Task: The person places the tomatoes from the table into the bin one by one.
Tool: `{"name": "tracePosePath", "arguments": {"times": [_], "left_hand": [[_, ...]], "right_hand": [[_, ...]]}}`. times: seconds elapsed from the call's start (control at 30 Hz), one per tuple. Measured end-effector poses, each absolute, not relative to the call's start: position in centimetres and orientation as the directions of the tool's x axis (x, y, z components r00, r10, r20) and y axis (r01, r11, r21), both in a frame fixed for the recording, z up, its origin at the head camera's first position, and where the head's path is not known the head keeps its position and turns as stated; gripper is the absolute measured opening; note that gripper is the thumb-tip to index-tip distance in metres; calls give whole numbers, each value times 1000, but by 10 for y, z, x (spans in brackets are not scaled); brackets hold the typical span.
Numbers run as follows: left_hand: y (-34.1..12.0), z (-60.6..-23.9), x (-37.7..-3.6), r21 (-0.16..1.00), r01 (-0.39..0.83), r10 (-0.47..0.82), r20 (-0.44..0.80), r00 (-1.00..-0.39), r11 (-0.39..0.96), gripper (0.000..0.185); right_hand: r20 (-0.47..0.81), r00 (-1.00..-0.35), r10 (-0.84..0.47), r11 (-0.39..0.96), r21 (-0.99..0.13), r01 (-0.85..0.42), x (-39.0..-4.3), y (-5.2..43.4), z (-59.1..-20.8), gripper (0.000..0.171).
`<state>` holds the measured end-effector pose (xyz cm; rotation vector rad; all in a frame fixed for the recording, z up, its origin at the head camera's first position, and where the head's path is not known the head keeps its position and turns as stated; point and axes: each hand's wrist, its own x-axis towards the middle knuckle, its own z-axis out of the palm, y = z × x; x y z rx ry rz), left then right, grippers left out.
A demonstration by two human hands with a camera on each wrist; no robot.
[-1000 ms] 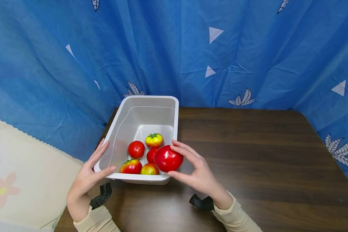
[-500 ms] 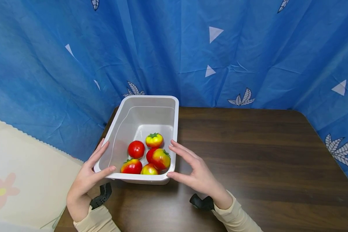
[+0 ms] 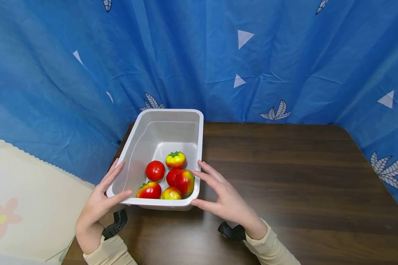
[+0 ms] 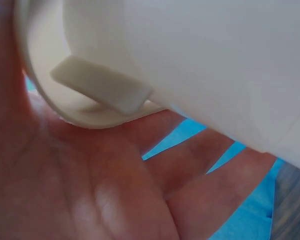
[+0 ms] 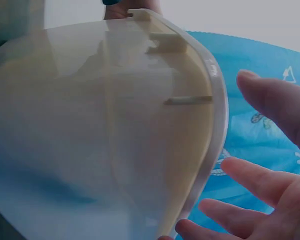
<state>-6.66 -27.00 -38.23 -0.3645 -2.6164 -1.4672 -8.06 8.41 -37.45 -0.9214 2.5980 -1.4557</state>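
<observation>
A white plastic bin (image 3: 178, 111) stands on the table, holding several glossy tomato-like fruits. My left hand (image 3: 97, 202) holds its near left corner, thumb over the near rim and fingers along the left side. In the left wrist view, the palm of that hand (image 4: 105, 185) lies under the rim. My right hand (image 3: 223, 195) is at the near right corner, fingers spread and fingertips right at the rim. Just inside lies a red-and-yellow tomato (image 3: 185, 182), beside a red one (image 3: 172, 177). A plain red tomato (image 3: 154, 170) and a yellow-topped one (image 3: 175, 160) sit farther in.
The dark wooden table (image 3: 278, 176) extends to the right of the bin. A blue patterned curtain (image 3: 205, 59) hangs behind and at both sides. Cream flowered cloth (image 3: 30, 195) lies at the left. Black wrist mounts (image 3: 232, 232) sit at both wrists.
My right hand has let go of a red-and-yellow tomato, which dropped into the bin's near right corner and turned its red side up. The left hand has kept its place.
</observation>
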Motion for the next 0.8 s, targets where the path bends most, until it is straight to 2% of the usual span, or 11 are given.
{"name": "tracePosePath", "arguments": {"times": [0.17, 0.57, 0.67, 0.8], "left_hand": [[-271, -382, -66, 850, 275, 148, 233, -961, 449, 83], [-266, -379, -64, 910, 244, 110, 220, -969, 334, 83], [-262, -375, -63, 908, 214, 87, 196, -977, 360, 81], [-257, -367, -59, 860, 172, 48, 169, -984, 481, 80]], "right_hand": [[182, -830, -527, 437, -780, -448, -78, 84, -378, 73], [251, -813, -525, 432, -744, -509, -72, 91, -387, 68], [253, -818, -516, 454, -729, -512, -69, 95, -389, 64], [258, -824, -504, 490, -700, -519, -65, 101, -390, 59]]}}
